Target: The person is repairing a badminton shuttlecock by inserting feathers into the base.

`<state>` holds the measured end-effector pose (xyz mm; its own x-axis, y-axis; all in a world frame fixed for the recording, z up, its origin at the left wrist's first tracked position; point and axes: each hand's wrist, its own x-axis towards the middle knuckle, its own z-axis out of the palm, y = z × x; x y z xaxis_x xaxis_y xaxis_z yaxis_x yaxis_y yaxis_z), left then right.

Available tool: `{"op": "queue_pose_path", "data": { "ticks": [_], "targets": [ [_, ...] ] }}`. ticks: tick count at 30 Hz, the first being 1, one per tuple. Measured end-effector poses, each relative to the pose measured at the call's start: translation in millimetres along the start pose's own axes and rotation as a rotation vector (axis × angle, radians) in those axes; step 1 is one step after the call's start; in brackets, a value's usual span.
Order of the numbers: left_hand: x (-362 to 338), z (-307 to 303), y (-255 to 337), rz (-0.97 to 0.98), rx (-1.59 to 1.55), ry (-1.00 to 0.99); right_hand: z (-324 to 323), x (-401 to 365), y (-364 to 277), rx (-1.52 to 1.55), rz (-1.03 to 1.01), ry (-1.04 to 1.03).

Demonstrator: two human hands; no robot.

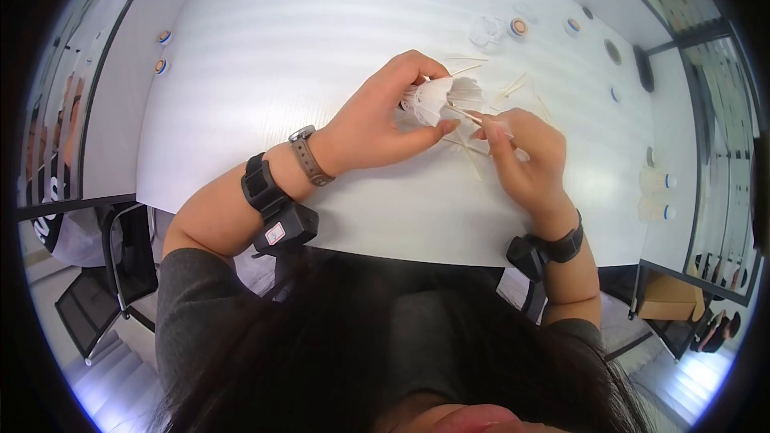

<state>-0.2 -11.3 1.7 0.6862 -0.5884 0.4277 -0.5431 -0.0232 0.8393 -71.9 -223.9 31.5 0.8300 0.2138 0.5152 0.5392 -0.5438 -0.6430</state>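
My left hand [381,116] is closed round a white shuttlecock [434,99], its flared feather end turned toward my right hand. The thumb presses along the near side, and the fingers wrap the far side and hide the base. My right hand [525,148] pinches a thin stick [465,111] between thumb and fingers. The stick's tip reaches into the open feather end of the shuttlecock. Loose pale sticks [509,91] lie scattered on the white table [265,72] around and beyond both hands.
Behind my hands stand small round pieces with blue rims, one [518,28] beside a translucent skirt [485,31]. Two more [164,37] sit at the left edge. Blue-banded shuttlecocks [659,181] lie at the right edge. Low partitions [120,80] border the table. A cardboard box [667,297] is below right.
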Motion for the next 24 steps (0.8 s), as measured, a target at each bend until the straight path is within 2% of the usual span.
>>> {"op": "queue_pose_path", "data": {
  "ticks": [4,10,15,18,22,24],
  "targets": [
    [0.8,-0.2,1.3,0.055,0.030,-0.022,0.9,-2.4,3.1,0.016,0.038,-0.025],
    [-0.5,0.3,1.7,0.052,0.020,0.000,6.2,-5.1,1.9,0.231,0.349,-0.043],
    [-1.7,3.7,-3.5,0.027,-0.012,-0.010,6.9,-4.4,1.7,0.272,0.282,-0.018],
    [-3.4,3.0,-4.7,0.002,-0.043,-0.098,9.5,-3.3,-3.7,0.270,0.309,0.007],
    [-3.3,3.5,-0.5,0.004,-0.014,-0.191,11.7,-7.3,0.5,0.165,0.202,-0.028],
    [-5.6,9.5,0.6,-0.062,-0.101,-0.158,8.0,-7.3,-1.5,0.115,0.159,-0.051]
  ]
}}
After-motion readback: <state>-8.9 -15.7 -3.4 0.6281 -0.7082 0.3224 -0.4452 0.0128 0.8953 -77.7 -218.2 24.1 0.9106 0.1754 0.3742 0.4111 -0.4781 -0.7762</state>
